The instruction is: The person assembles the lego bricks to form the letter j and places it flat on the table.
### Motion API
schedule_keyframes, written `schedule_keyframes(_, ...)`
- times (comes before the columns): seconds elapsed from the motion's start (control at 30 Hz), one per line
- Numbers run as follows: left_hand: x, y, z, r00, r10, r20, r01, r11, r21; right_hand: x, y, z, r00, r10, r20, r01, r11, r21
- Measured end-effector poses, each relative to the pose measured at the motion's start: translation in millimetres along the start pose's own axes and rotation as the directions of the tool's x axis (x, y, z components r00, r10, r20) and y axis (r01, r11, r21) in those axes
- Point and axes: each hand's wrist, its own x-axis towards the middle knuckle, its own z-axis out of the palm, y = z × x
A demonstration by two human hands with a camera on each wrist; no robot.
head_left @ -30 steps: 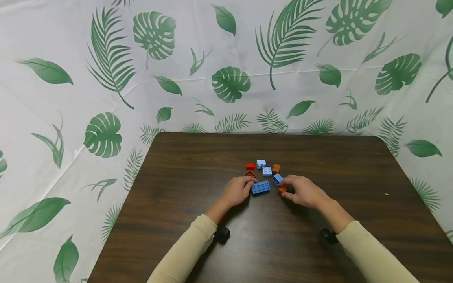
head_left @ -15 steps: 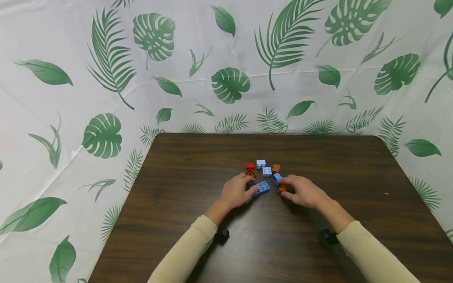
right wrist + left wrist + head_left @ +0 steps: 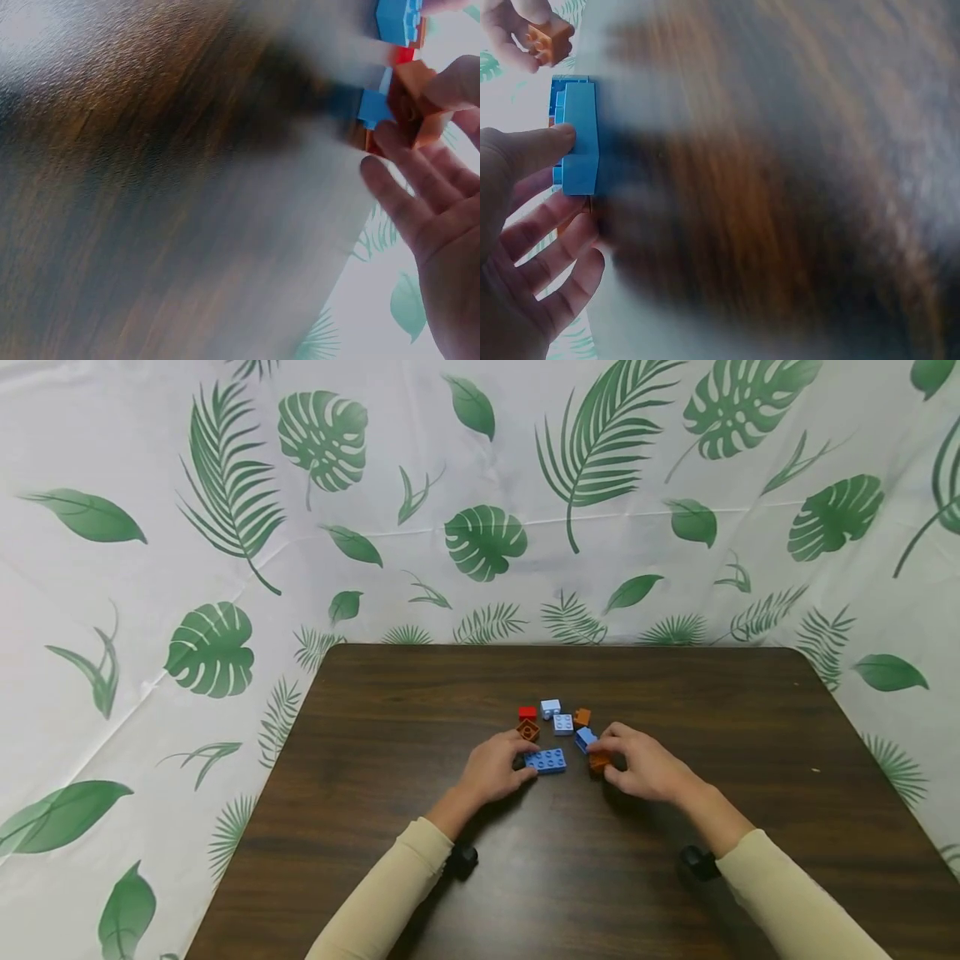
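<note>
The left hand (image 3: 489,768) is pinching the long blue brick (image 3: 547,762) by the end nearest it, and that brick is sitting straighter than a moment ago. The right hand (image 3: 643,765) is pinching an orange brick (image 3: 598,764), so each hand seems to be minding one.

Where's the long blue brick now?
In the head view, the long blue brick has its left end held by the left hand, with the brown brick just beyond it and the orange brick in the right hand to its right.
</note>
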Motion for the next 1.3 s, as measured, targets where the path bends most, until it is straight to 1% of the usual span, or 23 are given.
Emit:
schedule_keyframes(0.13, 0.8, -2.9, -1.2, 1.0, -0.001, 0.018, 0.001, 1.0, 0.002, 0.6, -4.3, -1.1, 0.998, -0.042, -0.053, 0.043, 0.999, 0.011)
schedule_keyframes(0.37, 2.3, -4.0, -1.5, 0.999, 0.014, 0.042, -0.014, 1.0, 0.0, 2.1, -11.3, 4.7, 0.984, -0.092, -0.152, 0.081, 0.994, -0.08)
schedule_keyframes(0.57, 4.4, -5.3, -1.0, 0.999, 0.013, 0.04, -0.012, 1.0, -0.027, 10.4, -16.0, 15.2, 0.976, -0.112, -0.187, 0.1, 0.992, -0.073)
schedule_keyframes(0.67, 5.3, -5.6, -0.7, 0.999, 0.01, 0.036, -0.009, 0.999, -0.04, 14.4, -19.1, 20.5, 0.973, -0.128, -0.191, 0.116, 0.99, -0.075)
schedule_keyframes(0.87, 4.4, -6.4, 0.5, 0.999, -0.005, 0.043, 0.007, 0.999, -0.046, 20.4, -20.5, 29.0, 0.97, -0.165, -0.178, 0.144, 0.982, -0.125)
schedule_keyframes(1.07, 5.1, -9.1, 1.8, 0.999, -0.007, 0.045, 0.01, 0.998, -0.066, 22.6, -22.3, 27.9, 0.976, -0.15, -0.16, 0.128, 0.982, -0.141)
schedule_keyframes(1.3, 5.8, -9.6, 2.1, 0.999, -0.001, 0.047, 0.004, 0.998, -0.067, 24.1, -23.6, 26.5, 0.983, -0.136, -0.122, 0.118, 0.982, -0.15)
